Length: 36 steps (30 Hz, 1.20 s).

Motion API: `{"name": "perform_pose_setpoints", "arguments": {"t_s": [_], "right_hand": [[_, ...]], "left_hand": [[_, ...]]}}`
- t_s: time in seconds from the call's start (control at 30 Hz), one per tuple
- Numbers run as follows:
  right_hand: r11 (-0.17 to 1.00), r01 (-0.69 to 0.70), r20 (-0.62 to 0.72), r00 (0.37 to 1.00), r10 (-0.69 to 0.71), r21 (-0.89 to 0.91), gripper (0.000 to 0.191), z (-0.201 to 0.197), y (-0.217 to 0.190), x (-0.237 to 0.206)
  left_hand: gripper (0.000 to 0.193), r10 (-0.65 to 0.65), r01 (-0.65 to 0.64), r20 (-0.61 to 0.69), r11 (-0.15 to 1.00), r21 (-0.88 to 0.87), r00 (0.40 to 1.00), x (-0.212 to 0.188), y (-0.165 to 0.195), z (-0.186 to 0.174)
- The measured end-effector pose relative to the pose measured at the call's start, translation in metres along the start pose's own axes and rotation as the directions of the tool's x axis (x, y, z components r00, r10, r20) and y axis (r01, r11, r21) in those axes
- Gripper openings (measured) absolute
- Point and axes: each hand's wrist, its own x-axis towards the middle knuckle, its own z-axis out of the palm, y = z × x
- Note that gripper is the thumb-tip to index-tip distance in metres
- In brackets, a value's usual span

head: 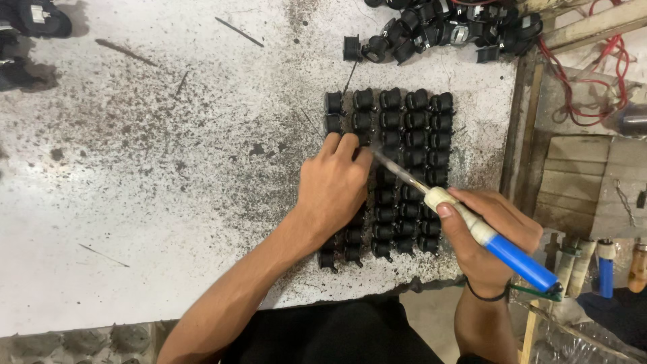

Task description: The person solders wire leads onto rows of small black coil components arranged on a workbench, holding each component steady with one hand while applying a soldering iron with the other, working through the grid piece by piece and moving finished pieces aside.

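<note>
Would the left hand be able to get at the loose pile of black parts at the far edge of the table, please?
Probably yes: the left hand rests on the rows of black parts, and only bare tabletop lies between those rows and the loose pile beyond, with nothing blocking the way.
</note>
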Motion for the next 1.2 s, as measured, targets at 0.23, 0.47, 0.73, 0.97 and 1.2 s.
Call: {"name": "perform_pose_setpoints", "arguments": {"t_s": [0.23, 0.47, 0.73, 0.97, 1.2], "right_hand": [[1.0, -0.016, -0.009, 1.0, 0.016, 0.025, 0.023, -0.008, -0.003, -0.005], [0.948, -0.068, -0.192, 0.972, 0.133, 0.31, 0.026, 0.0, 0.019, -0.035], [0.979, -0.106, -0.15, 0.98, 0.132, 0.172, 0.028, 0.002, 0.02, -0.063], [0.992, -0.119, -0.068, 0.99, 0.122, 0.043, 0.028, 0.003, -0.001, -0.041], [0.999, -0.032, -0.039, 0.999, 0.031, -0.015, 0.026, -0.006, -0.017, -0.028]], "left_hand": [[0.024, -0.027, 0.026, -0.025, 0.999, -0.038, 0.999, 0.004, 0.009, -0.011], [0.021, -0.061, 0.047, -0.157, 0.995, -0.088, 0.986, -0.022, 0.006, -0.036], [0.027, -0.026, 0.024, -0.017, 0.997, -0.075, 1.0, -0.029, 0.007, -0.013], [0.025, -0.017, 0.018, 0.029, 0.999, -0.049, 0.999, -0.026, 0.008, -0.004], [0.033, -0.007, 0.007, -0.006, 0.998, -0.068, 1.0, -0.024, 0.02, -0.007]]}}
